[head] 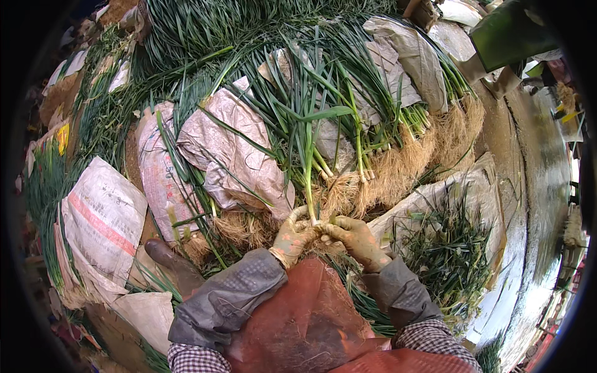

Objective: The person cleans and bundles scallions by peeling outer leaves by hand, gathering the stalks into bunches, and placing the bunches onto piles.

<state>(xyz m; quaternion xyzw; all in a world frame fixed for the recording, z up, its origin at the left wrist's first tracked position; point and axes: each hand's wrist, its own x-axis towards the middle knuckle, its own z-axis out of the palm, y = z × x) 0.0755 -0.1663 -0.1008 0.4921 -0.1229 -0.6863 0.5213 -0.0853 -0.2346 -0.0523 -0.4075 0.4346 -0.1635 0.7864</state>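
In front of my red apron (303,312), both gloved hands meet at the base of one leek-like plant (308,186). Its white base points toward me, and its long green leaves reach away over the pile. My left hand (293,237) grips the plant's lower end between thumb and fingers. My right hand (353,238) pinches at the root end from the other side; the fingers partly hide what is between them. Both gloves are muddy and worn. Just beyond my hands lie more plants with pale, bushy roots (343,189).
Woven sacks (233,144) cover parts of the plant bundles. A printed white sack (105,210) lies left, near a brown boot (175,263). Leaf trimmings (447,247) are heaped on a sack at right, beside wet pavement (541,186). Dense green leaves (210,42) fill the far side.
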